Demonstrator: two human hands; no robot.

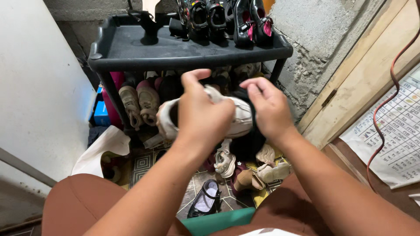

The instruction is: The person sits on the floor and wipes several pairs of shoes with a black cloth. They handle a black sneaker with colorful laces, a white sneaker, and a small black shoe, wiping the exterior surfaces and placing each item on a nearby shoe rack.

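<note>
A worn white sneaker (pixel 168 118) is held up in front of a black plastic shoe rack (pixel 131 54). My left hand (pixel 202 114) wraps over its middle, thumb raised. My right hand (pixel 267 107) grips the shoe's right end together with a black cloth (pixel 249 142) that hangs down below it. Both hands hide most of the sneaker.
Several black shoes (pixel 227 19) stand on the rack's top shelf; a pale pair (pixel 141 102) sits below. Small shoes (pixel 227 161) and a black one (pixel 205 199) lie on the patterned floor. A white bag (pixel 103 150) lies left, and a red cable (pixel 385 105) hangs right.
</note>
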